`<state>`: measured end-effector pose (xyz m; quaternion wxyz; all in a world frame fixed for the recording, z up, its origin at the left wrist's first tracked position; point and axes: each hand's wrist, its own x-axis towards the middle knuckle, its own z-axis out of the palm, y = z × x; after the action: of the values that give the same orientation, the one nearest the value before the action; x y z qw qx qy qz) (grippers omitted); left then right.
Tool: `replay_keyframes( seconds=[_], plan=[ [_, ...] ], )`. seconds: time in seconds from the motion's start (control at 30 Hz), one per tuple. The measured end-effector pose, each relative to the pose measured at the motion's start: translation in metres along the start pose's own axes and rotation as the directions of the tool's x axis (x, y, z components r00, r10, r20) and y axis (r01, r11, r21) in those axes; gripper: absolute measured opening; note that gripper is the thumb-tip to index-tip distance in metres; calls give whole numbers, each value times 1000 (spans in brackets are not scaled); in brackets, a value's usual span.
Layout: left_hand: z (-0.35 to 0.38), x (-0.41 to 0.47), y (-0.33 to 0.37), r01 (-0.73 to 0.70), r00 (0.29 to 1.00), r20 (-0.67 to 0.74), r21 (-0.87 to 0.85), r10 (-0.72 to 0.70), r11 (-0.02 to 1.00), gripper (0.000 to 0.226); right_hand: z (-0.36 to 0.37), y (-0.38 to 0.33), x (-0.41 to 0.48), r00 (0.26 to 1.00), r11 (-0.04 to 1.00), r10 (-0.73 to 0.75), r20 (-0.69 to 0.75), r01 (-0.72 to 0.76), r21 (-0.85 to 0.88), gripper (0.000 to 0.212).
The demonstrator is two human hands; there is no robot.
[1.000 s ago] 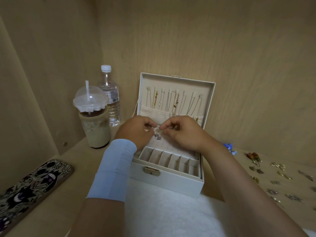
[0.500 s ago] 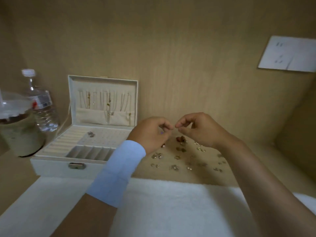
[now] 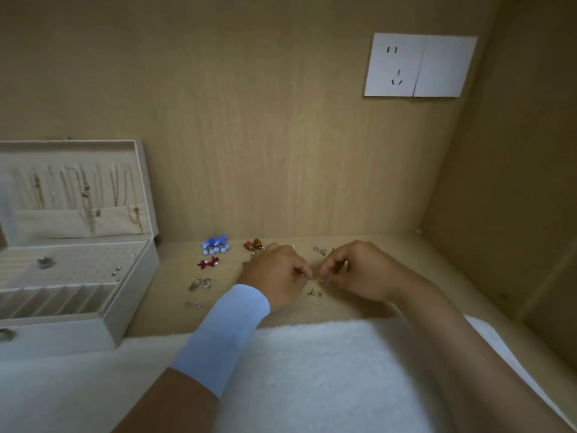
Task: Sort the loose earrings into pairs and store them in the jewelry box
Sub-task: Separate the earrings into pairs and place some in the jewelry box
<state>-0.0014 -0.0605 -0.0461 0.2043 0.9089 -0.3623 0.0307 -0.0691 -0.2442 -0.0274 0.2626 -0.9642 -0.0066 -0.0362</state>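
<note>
- Curls the fingers [image 3: 301,271] of the left hand [image 3: 274,276], thumb tip drawn to forefinger tip, low over the surface [image 3: 175,310].
- Curls the right hand [image 3: 359,273] the same way, its pinch facing the left one and almost touching it; cannot tell whether either pinch clamps anything.
- Just below the two pinches, a small earring pair [image 3: 314,292]; beyond the right hand, a pale metal pair [image 3: 320,250]; beside the left knuckles, a red-amber pair [image 3: 253,244].
- Further left on the surface, between hands and box: a blue pair [image 3: 215,245], dark red bows [image 3: 208,263], a silver pair [image 3: 199,284], a tiny pair [image 3: 193,304].
- Wears a light-blue sleeve [image 3: 224,332] at the left wrist; lays both forearms over a white towel [image 3: 312,370].
- At the left edge, the jewelry box [image 3: 134,292], open, lid [image 3: 144,182] upright by the wall.
- In the lid: necklaces [image 3: 84,189] hanging above a cloth pocket [image 3: 46,221].
- In the perforated panel [image 3: 81,257]: a silver earring [image 3: 45,262] to the left, small studs [image 3: 116,270] to the right; along the front, divided slots [image 3: 62,298].
- High on the right wall, a white socket [image 3: 418,65].
- Against half a second ago: hands lower, down among the earrings rather than raised above them; view swung right, box pushed to the left edge, bottle and cup gone from sight.
</note>
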Motion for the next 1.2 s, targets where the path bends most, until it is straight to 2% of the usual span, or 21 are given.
replay_keyframes(
  seconds=[0.17, 0.47, 0.6, 0.7, 0.77, 0.83, 0.9, 1.03, 1.2],
  plan=[
    [2, -2, -4, -38, 999, -34, -39, 37, 999, 9, 6, 0, 1, 999, 997, 30, 39, -27, -76, 12],
    [9, -2, 0, -61, 998, -16, 23, 61, 998, 13, 9, -1, 0, 999, 995, 17, 51, -13, -96, 5],
    [1, -1, -3, -25, 997, -72, -85, 19, 996, 8, 3, -2, -3, 998, 989, -5, -68, -5, -145, 5],
    [-8, 1, -6, 46, 996, -54, -316, -66, 948, 7, 0, 0, -2, 989, 991, -71, -126, 56, -123, 5],
    [-11, 2, -7, 55, 995, -57, -403, -85, 913, 7, 3, -1, 0, 980, 986, -104, -171, 79, -147, 5],
    [-13, 2, -7, 46, 992, -80, -458, -93, 888, 9, 6, -3, 1, 971, 994, -89, -221, 73, -80, 7],
    [-17, 1, -7, 58, 991, -74, -535, -116, 843, 9, 8, -9, 1, 968, 995, -45, -247, 64, 71, 10],
    [-30, -4, -10, 91, 991, -22, -625, -134, 775, 9, 9, -26, 4, 975, 919, -1, -222, 89, 385, 10],
    [-59, -18, -24, 96, 978, -60, -728, -202, 678, 9, 8, -63, 17, 971, 855, -40, -235, 155, 496, 7]
  ],
)
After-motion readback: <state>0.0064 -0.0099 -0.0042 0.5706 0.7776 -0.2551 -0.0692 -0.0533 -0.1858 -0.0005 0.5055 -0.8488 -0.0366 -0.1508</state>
